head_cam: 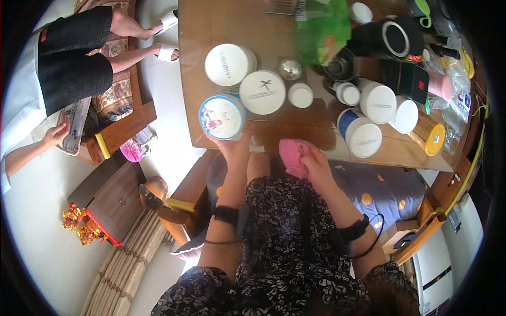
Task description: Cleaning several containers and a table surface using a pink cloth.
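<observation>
My left hand [234,149] grips the near side of a round tub [221,117] with a blue-rimmed, printed lid; part of the fingers is hidden beneath it. In my right hand [319,166] is a bunched pink cloth [291,156], held just off the table's near edge. Beyond the tub stand a white-lidded canister [262,93] and another white-lidded canister [227,65]. To their right are a small white-capped bottle [301,95] and a shiny round lid or jar [289,69].
The wooden table [237,19] carries a green bag [324,31], a black cylindrical appliance [379,39], a canister with a blue label [363,137] and an orange-lidded jar [431,138] on the right. Another person's hand [57,133] is at far left, beside a wooden bench [130,122].
</observation>
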Demonstrator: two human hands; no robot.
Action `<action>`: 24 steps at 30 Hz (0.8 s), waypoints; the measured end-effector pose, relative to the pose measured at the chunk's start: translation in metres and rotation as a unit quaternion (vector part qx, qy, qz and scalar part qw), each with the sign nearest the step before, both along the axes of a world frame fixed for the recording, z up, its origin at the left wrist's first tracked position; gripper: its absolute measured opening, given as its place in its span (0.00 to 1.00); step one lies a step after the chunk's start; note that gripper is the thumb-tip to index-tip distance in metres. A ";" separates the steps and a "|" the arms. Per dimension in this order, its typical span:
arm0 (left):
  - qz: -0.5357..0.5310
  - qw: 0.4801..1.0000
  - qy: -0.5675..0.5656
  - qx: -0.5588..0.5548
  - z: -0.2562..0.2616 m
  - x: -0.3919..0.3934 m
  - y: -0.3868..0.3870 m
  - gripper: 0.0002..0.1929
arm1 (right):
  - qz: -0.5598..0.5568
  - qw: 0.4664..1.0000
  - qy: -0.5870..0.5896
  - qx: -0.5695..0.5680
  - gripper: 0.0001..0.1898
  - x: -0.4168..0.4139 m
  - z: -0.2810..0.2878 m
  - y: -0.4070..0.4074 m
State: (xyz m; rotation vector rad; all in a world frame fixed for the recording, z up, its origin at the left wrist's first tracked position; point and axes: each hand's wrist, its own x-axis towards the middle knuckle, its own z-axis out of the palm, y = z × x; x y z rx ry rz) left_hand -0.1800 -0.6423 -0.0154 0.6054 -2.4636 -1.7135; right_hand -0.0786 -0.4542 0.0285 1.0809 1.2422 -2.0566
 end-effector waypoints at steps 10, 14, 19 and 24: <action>-0.032 0.995 -0.092 0.016 0.036 -0.029 -0.045 0.46 | 0.357 0.624 0.325 0.614 0.26 -0.047 -0.058 -0.088; -0.035 0.997 -0.064 0.006 0.065 -0.018 -0.100 0.43 | 0.358 0.600 0.380 0.606 0.24 -0.079 -0.058 -0.119; -0.015 0.995 -0.098 -0.019 0.074 0.000 -0.143 0.45 | 0.336 0.571 0.476 0.578 0.23 -0.197 -0.074 -0.165; 0.000 0.992 -0.123 -0.010 0.082 0.013 -0.164 0.51 | 0.078 0.588 0.350 0.725 0.21 -0.331 -0.099 -0.171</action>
